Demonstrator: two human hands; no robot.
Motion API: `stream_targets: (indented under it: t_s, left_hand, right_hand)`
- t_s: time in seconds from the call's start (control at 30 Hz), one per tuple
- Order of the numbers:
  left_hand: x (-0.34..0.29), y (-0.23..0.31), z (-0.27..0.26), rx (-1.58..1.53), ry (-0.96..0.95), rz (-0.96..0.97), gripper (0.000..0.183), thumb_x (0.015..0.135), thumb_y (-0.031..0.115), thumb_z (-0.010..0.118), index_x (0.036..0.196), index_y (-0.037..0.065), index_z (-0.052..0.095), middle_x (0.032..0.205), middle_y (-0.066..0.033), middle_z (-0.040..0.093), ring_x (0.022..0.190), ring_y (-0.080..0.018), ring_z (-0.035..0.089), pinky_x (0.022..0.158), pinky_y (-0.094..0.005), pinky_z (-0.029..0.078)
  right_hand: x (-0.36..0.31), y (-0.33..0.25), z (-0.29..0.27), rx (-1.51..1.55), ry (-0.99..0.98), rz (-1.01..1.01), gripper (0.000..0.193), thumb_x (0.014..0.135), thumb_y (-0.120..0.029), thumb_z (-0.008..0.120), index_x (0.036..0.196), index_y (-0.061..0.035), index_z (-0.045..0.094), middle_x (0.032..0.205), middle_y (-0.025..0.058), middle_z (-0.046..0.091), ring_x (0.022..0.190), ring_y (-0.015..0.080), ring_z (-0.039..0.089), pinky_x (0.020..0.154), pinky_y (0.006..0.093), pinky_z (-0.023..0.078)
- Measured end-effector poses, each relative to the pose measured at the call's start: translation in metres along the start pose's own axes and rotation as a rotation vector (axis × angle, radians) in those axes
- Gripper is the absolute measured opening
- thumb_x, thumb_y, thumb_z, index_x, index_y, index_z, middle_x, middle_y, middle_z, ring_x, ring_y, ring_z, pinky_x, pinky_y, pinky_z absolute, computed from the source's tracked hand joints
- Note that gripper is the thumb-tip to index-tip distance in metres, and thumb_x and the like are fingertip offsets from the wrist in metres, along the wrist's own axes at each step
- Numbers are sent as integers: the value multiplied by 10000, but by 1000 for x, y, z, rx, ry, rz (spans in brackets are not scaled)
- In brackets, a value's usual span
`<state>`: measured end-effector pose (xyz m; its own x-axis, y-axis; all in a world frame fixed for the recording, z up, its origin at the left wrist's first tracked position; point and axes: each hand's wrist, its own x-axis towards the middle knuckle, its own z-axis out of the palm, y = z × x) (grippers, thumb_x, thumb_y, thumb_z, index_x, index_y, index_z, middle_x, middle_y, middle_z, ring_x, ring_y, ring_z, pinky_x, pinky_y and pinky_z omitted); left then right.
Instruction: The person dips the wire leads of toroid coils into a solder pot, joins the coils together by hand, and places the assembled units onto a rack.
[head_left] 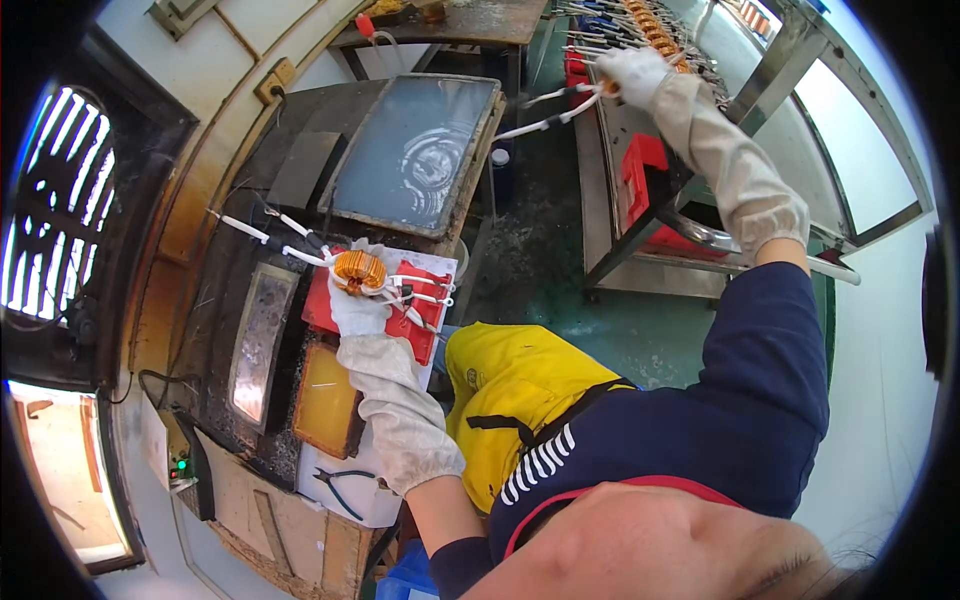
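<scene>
My left hand, in a white glove, is closed around a copper-wound ring coil. White-sleeved leads stretch from this coil toward the upper left, and more leads point right over a red block. Off to the upper right, my right hand, also gloved, grips a second ring coil, mostly hidden by the fingers. Its white and black leads reach left, toward the corner of a tray of cloudy bluish liquid. Both forearms wear pale sleeve covers.
A metal-surfaced rectangular pot and an amber-filled tray sit on the left bench, with cutting pliers nearer me. On the right, a metal rack carries red bins and a row of several coils.
</scene>
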<state>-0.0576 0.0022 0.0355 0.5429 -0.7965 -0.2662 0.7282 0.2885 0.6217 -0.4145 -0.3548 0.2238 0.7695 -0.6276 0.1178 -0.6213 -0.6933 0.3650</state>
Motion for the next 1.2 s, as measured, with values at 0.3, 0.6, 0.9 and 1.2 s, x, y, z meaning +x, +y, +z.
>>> stream_targets:
  t_s: [0.3,0.6,0.9,1.2]
  left_hand:
    - [5,-1,0,-27,-3,-14,591,944,506,320,1193,26,560,1084,-201,638,995,-359,619,865,-538,514]
    - [4,6,-7,11,-16,-22,556,941,493,348,1176,42,572,1044,-191,656,931,-363,640,819,-507,542]
    - [-5,5,5,100,22,-20,572,930,507,362,1178,36,572,1037,-194,656,922,-373,636,814,-507,542]
    - [-5,5,11,-166,50,-70,543,900,509,432,1071,11,564,944,-238,615,839,-386,607,742,-510,537]
  right_hand:
    - [-24,154,106,52,-100,464,355,884,-359,502,1114,-108,604,1005,165,634,943,317,625,766,412,493]
    - [-21,122,125,318,-50,1044,427,942,-344,391,1245,-106,575,1286,167,557,1201,334,532,991,412,441]
    - [-49,82,121,210,218,791,452,921,-357,414,1233,-61,556,1260,187,553,1184,339,528,980,411,435]
    - [-7,101,132,80,-91,741,337,869,-293,546,1122,-77,597,1108,204,604,1075,351,577,879,427,465]
